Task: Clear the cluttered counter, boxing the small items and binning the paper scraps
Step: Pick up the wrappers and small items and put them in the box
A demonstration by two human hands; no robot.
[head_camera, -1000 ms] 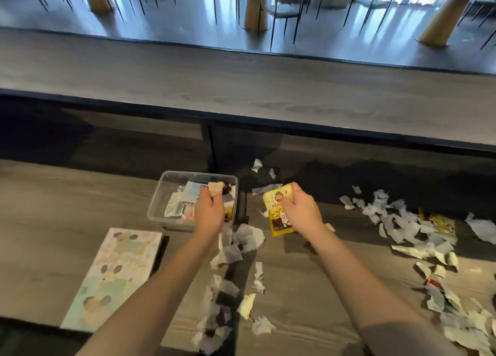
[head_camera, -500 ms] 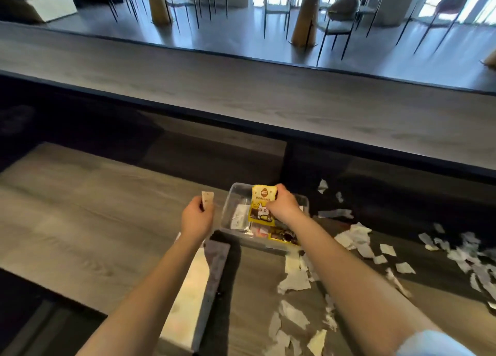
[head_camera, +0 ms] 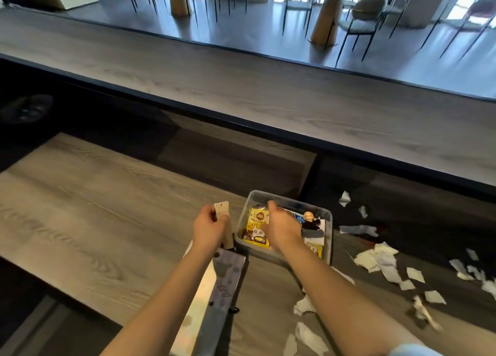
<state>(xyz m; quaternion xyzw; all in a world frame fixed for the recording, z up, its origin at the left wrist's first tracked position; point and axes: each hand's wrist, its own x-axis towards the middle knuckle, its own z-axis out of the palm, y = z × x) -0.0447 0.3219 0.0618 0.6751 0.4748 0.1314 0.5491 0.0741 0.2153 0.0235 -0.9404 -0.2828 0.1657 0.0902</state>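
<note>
Yellow packet (head_camera: 256, 225) sits in the box (head_camera: 329, 229) under the right hand (head_camera: 281, 227), grip unclear; lay it flat, leaving room for the card (head_camera: 222, 209) pinched in the left hand (head_camera: 210, 228).

Open counter (head_camera: 94, 208) left of box (head_camera: 329, 237); paper scraps (head_camera: 381, 259) litter right

A grey wood-grain counter (head_camera: 94, 208) is seen below a raised ledge (head_camera: 241, 92). A clear box (head_camera: 329, 237) is set on it, with what appears to be a printed booklet (head_camera: 222, 283) laid just beside its near left corner. Paper scraps (head_camera: 381, 261) are scattered to the right.
</note>
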